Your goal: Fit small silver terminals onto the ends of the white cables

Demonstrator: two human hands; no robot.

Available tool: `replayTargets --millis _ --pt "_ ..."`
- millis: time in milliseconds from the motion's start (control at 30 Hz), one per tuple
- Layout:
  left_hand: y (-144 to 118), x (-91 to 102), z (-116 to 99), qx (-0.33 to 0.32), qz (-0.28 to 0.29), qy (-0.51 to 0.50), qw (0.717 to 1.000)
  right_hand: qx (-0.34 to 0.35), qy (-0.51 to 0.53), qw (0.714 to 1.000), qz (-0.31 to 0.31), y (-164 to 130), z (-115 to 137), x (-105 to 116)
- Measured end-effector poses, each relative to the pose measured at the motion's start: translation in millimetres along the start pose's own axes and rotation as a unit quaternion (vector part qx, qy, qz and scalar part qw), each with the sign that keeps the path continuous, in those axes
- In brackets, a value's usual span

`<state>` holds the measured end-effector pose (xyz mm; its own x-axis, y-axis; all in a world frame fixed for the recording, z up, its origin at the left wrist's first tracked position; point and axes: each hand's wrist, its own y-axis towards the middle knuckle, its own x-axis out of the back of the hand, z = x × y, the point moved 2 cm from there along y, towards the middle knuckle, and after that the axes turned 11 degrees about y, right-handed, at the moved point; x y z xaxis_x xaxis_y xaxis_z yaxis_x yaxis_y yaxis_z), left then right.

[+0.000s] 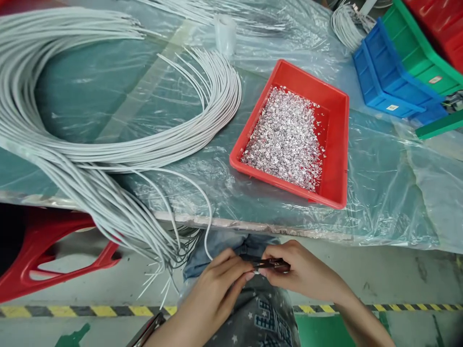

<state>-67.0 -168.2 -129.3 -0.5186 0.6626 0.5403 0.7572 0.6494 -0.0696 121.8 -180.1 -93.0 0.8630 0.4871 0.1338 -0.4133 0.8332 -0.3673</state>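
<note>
Both hands meet low over the lap, below the table edge: the right hand [302, 271] is pinched shut on a small dark tool [272, 263], thumb and fingers closed around its body, while the left hand [220, 284] has its fingertips pressed together against the tool's near end, just where a single white cable [209, 230] comes down; the cable's tip seems to be held between those fingers, though the exact contact is too small to make out. That cable loops up from the hands, over the table edge, and back into the large bundle of white cables [119, 149], which curls in a broad ring on the plastic sheet [379, 183] covering the table, with many loose ends spilling off the front edge to the left of the hands. To the right of the ring, well above the hands, a red tray [340, 144] sits on the sheet, holding a heap of small shiny metal terminals [285, 140]. At the far right corner a blue bin [387, 82] lies beside a green bin [415, 53], with another coil of white cable behind them. A red plastic stool [43, 250] stands on the floor at left, and yellow-black hazard tape [90, 311] runs across the floor beneath the forearms.
</note>
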Motion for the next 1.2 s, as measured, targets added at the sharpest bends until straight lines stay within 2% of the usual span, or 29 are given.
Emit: replayTargets --millis 167,333,467,733,933,1067,1133,1200 --pt "-3 -1.4 0 -0.012 0.003 0.007 1.000 -0.017 0.022 1.000 0.003 -4 -4 0" --pt "-4 5.7 -6 -0.054 -0.034 0.042 0.997 -0.036 0.076 0.996 0.009 -9 -5 -3" --pt "-2 9.8 -10 -0.093 -0.068 0.073 0.991 -0.058 0.134 0.989 -0.010 -10 -6 -6" --pt "-7 10.0 -8 -0.124 -0.107 0.096 0.982 -0.082 0.272 0.958 -0.038 -7 -15 -16" --pt "-11 11.7 -9 -0.136 -0.162 0.122 0.970 -0.094 0.354 0.929 -0.044 -4 -17 -30" --pt "-10 8.1 -12 -0.146 -0.210 0.108 0.961 -0.054 0.337 0.935 -0.097 -9 -12 -31" --pt "-9 4.5 -14 -0.118 -0.217 0.057 0.967 -0.010 0.301 0.942 -0.145 -13 -10 -29" --pt "-8 1.6 -15 -0.060 -0.227 -0.013 0.972 0.045 0.258 0.948 -0.182 -16 -8 -28"
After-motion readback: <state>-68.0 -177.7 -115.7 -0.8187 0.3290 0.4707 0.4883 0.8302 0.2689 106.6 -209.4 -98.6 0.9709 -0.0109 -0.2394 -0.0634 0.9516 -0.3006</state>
